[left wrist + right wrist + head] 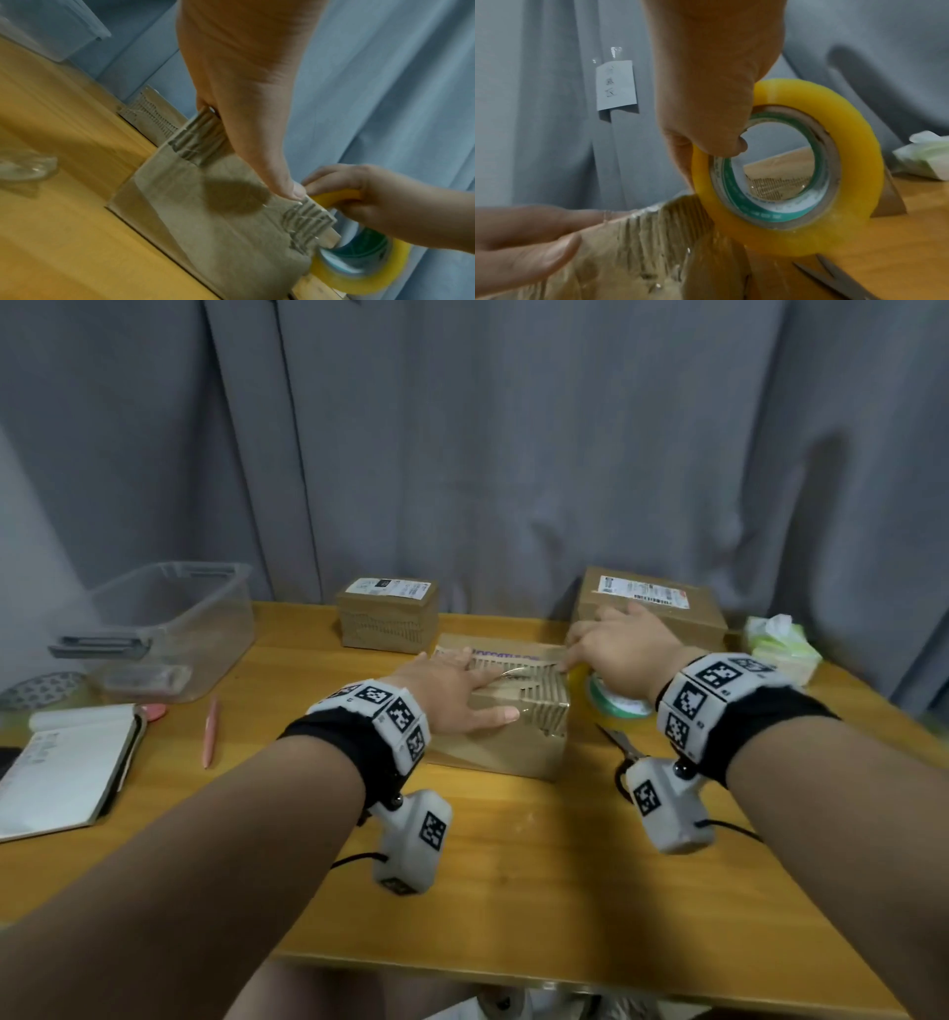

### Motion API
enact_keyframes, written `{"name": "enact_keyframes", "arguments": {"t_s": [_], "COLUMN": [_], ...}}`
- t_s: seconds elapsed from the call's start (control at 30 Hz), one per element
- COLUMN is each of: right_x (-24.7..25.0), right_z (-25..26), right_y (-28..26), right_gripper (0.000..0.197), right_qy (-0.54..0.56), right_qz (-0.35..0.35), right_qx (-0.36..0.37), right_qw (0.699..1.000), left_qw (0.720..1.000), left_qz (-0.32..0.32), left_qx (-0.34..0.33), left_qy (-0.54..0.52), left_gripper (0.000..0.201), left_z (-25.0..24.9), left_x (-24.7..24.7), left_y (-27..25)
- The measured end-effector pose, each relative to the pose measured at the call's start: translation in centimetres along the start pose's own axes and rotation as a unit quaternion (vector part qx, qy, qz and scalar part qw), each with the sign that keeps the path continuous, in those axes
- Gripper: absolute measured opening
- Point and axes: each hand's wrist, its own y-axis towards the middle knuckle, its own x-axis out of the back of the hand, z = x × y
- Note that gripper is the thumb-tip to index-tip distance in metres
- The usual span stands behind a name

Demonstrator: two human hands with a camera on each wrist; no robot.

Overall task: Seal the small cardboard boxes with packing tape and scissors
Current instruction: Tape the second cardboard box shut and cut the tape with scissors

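Observation:
A small cardboard box [506, 737] with torn corrugated patches sits mid-table. My left hand [457, 690] lies flat on its top, fingers straight, pressing down on it [244, 154]. My right hand [616, 649] grips a roll of yellowish packing tape [808, 162] with a green core, thumb through the hole, held at the box's right edge [359, 261]. A strip of clear tape [513, 672] runs across the box top from the roll. Scissors [624, 747] lie on the table to the right of the box.
Two more cardboard boxes stand at the back, one [387, 616] in the middle and one [662, 608] at the right. A clear plastic bin [169, 629], a notebook [61, 767] and a pink pen [210, 731] lie left. A tissue pack [780, 649] sits far right.

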Motion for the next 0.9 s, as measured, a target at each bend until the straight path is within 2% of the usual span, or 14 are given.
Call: {"name": "enact_keyframes", "arguments": {"t_s": [0.1, 0.17, 0.3, 0.43, 0.57, 0.7, 0.8, 0.9], "right_x": [-1.2, -1.6, -1.9, -2.8, -2.5, -2.1, -2.4, -3.1], "right_z": [-0.2, -0.2, -0.2, 0.2, 0.6, 0.9, 0.9, 0.7], "right_y": [0.3, 0.7, 1.5, 0.9, 0.3, -0.2, -0.4, -0.9], "right_gripper": [0.059, 0.060, 0.047, 0.052, 0.054, 0.061, 0.068, 0.070], "right_qy": [0.058, 0.080, 0.127, 0.161, 0.146, 0.142, 0.155, 0.182], "right_qz": [0.007, 0.011, 0.035, 0.006, -0.022, -0.036, -0.040, -0.047], "right_qx": [-0.037, -0.051, -0.092, -0.104, -0.095, -0.090, -0.093, -0.095], "right_qw": [0.998, 0.995, 0.987, 0.981, 0.984, 0.985, 0.983, 0.978], "left_qw": [0.999, 0.999, 1.000, 0.997, 0.997, 0.998, 0.999, 0.999], "left_qz": [0.031, 0.032, -0.009, -0.026, -0.052, -0.048, -0.040, -0.036], "left_qx": [0.036, 0.035, 0.009, 0.037, -0.010, -0.040, -0.025, 0.010], "left_qy": [0.019, 0.019, 0.026, 0.064, 0.051, -0.022, -0.010, -0.016], "left_gripper": [0.080, 0.078, 0.083, 0.080, 0.091, 0.084, 0.081, 0.092], "left_z": [-1.9, -2.2, 1.1, 3.3, -1.1, -3.9, -1.6, 0.8], "left_x": [0.6, 0.8, 0.9, 1.1, 0.5, -0.2, -0.2, -0.6], "left_y": [0.3, 0.4, -0.6, -1.3, -0.2, 1.2, 1.0, 0.5]}}
